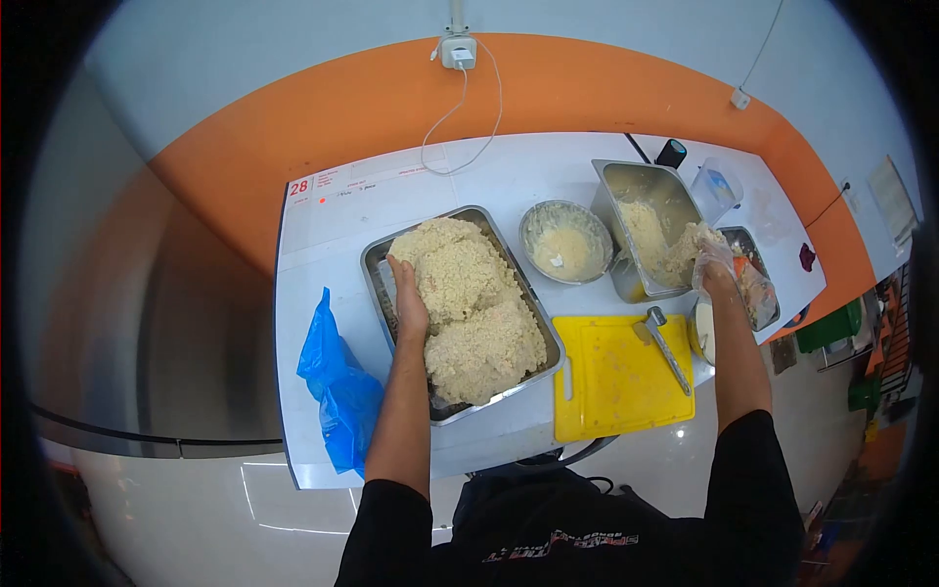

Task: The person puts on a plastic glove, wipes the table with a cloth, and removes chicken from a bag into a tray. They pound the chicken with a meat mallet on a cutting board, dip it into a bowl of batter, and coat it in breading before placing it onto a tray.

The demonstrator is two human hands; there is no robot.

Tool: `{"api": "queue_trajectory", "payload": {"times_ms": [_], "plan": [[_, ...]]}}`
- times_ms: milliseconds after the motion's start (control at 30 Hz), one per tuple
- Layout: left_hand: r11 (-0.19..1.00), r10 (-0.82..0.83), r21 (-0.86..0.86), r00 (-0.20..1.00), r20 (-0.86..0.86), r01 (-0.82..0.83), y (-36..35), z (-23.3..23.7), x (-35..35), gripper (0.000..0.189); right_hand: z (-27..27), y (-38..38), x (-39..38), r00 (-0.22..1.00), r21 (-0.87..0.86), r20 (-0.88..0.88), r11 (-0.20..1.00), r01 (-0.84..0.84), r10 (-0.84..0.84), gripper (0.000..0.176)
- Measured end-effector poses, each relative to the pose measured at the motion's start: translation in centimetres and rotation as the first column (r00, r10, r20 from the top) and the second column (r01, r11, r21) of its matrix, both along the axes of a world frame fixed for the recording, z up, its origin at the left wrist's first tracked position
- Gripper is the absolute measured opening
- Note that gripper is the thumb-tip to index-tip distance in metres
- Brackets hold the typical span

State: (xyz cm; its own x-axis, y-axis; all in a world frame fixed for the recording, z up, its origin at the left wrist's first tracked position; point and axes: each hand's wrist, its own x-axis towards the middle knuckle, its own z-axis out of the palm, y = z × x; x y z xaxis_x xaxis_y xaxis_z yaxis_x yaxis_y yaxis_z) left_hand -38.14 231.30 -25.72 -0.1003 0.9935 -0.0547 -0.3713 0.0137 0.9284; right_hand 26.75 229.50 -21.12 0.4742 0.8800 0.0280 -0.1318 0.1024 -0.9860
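Two large heaps of crumb-coated pieces point(484, 342) fill a metal tray point(543, 328) in front of me. My left hand point(409, 301) lies along the tray's left side, fingers stretched out against the upper heap. To the right, my right hand point(716, 262), in a clear plastic glove, is at the right rim of a deep steel container point(626, 186) holding pale crumbs point(643, 230). A crumb-coated piece point(688, 247) is in its fingers, partly over the container. Beside the container stands a metal bowl point(565, 242) of pale batter.
A yellow cutting board point(611, 391) carries a metal meat mallet point(669, 352). Beyond my right hand is a smaller tray point(768, 256) with orange-pink contents and plastic. A blue plastic bag point(342, 391) lies left; a clear container point(717, 188) and black cylinder point(671, 154) stand behind.
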Motion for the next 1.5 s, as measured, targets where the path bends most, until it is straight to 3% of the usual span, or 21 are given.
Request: {"api": "queue_trajectory", "payload": {"times_ms": [100, 200, 267, 333, 400, 467, 500, 567, 600, 667, 700, 833, 900, 1033, 1100, 1133, 1200, 1233, 1300, 1433, 1500], "plan": [[0.998, 0.054, 0.046, 0.997, -0.048, -0.052, 0.2, 0.8, 0.8, 0.085, 2.0, -0.4, -3.8, 0.995, -0.003, -0.090, 1.000, 0.030, -0.030, 0.030], [0.998, 0.049, 0.037, 0.980, -0.195, -0.043, 0.2, 1.9, 1.4, 0.084, 3.5, -0.7, -5.7, 0.996, -0.042, -0.061, 0.997, 0.068, -0.070, 0.030], [0.999, 0.019, 0.029, 0.987, -0.157, -0.015, 0.3, 2.4, 1.6, 0.083, 3.5, -0.9, -5.8, 0.997, -0.023, -0.049, 0.998, 0.052, -0.053, 0.032], [0.998, -0.055, -0.020, 0.998, 0.043, 0.056, 0.3, 2.8, 1.4, 0.082, 3.0, -0.9, -5.2, 0.999, -0.013, -0.041, 0.999, 0.030, -0.031, 0.033], [0.971, -0.136, -0.119, 0.884, 0.447, 0.210, 0.3, 3.8, 0.3, 0.082, 2.0, 0.1, -2.6, 0.958, -0.123, 0.284, 0.990, 0.062, -0.024, 0.033], [0.929, -0.142, -0.152, 0.705, 0.694, 0.337, 0.3, 4.5, -0.4, 0.082, 2.3, 0.7, -2.7, 0.970, -0.085, 0.240, 0.995, 0.050, -0.029, 0.036], [0.931, -0.139, -0.150, 0.706, 0.694, 0.331, 0.3, 4.0, -0.4, 0.082, 3.1, 0.8, -3.4, 0.978, -0.047, 0.205, 0.998, 0.046, -0.036, 0.038], [0.984, -0.170, -0.021, 0.967, 0.190, 0.177, -0.1, 2.6, 0.0, 0.083, 4.5, 1.0, -4.5, 0.988, -0.001, 0.153, 1.000, 0.027, -0.027, 0.038], [0.985, -0.161, -0.025, 0.967, 0.195, 0.169, -0.2, 2.1, -0.4, 0.083, 5.0, 1.0, -4.9, 0.995, 0.044, 0.099, 0.999, 0.019, -0.023, 0.038], [0.995, -0.095, 0.032, 0.984, 0.153, 0.091, -0.2, 1.4, -1.7, 0.083, 6.1, 1.4, -5.1, 0.988, -0.021, 0.153, 1.000, 0.012, -0.008, 0.040], [1.000, 0.018, -0.022, 1.000, 0.013, -0.017, -0.4, 1.1, -2.1, 0.083, 6.7, 1.7, -4.8, 0.979, -0.076, 0.203, 0.997, 0.018, -0.002, 0.043], [0.995, 0.088, -0.040, 0.996, 0.035, -0.086, -1.9, 0.3, -3.7, 0.078, 7.3, 1.9, -5.7, 0.949, -0.001, 0.314, 1.000, 0.026, -0.024, 0.044], [0.974, 0.226, -0.011, 0.974, 0.019, -0.226, -3.5, -0.2, -3.8, 0.071, 9.2, 1.1, -9.1, 0.972, 0.052, 0.219, 0.996, 0.076, -0.086, 0.045], [0.964, 0.266, 0.009, 0.958, -0.111, -0.267, -7.6, -0.6, -3.7, 0.057, 9.0, 1.6, -8.7, 0.960, 0.058, 0.263, 0.995, 0.084, -0.097, 0.045], [0.951, 0.295, 0.034, 0.873, -0.388, -0.306, -9.1, -2.9, -4.0, 0.044, 9.8, 1.6, -9.7, 0.951, 0.020, 0.279, 0.991, 0.134, -0.134, 0.045], [0.953, 0.291, 0.035, 0.873, -0.391, -0.301, -10.1, -3.3, -3.8, 0.044, 10.1, 1.7, -9.7, 0.951, 0.019, 0.276, 0.990, 0.139, -0.138, 0.045], [0.932, 0.240, -0.026, 0.669, -0.703, -0.361, -12.2, -2.0, -3.0, 0.040, 10.0, 2.0, -9.5, 0.922, -0.002, 0.361, 0.989, 0.149, -0.138, 0.043], [0.933, 0.238, -0.024, 0.668, -0.705, -0.358, -12.6, -2.0, -3.0, 0.040, 9.9, 1.9, -9.5, 0.923, -0.002, 0.358, 0.988, 0.153, -0.142, 0.043], [0.946, 0.092, -0.184, 0.766, -0.636, -0.266, -12.9, -2.5, -3.2, 0.037, 9.9, 1.4, -9.7, 0.951, 0.105, 0.307, 0.994, 0.014, -0.046, 0.040], [0.970, 0.006, -0.164, 0.691, -0.722, -0.180, -13.5, -3.2, -3.9, 0.037, 10.6, 0.8, -11.0, 0.966, 0.088, 0.260, 0.996, -0.033, 0.009, 0.038], [0.975, 0.118, -0.034, 0.641, -0.758, -0.220, -13.2, -5.2, -4.1, 0.035, 11.0, 0.5, -11.1, 0.966, 0.145, 0.259, 0.988, -0.057, 0.017, 0.036]]}}
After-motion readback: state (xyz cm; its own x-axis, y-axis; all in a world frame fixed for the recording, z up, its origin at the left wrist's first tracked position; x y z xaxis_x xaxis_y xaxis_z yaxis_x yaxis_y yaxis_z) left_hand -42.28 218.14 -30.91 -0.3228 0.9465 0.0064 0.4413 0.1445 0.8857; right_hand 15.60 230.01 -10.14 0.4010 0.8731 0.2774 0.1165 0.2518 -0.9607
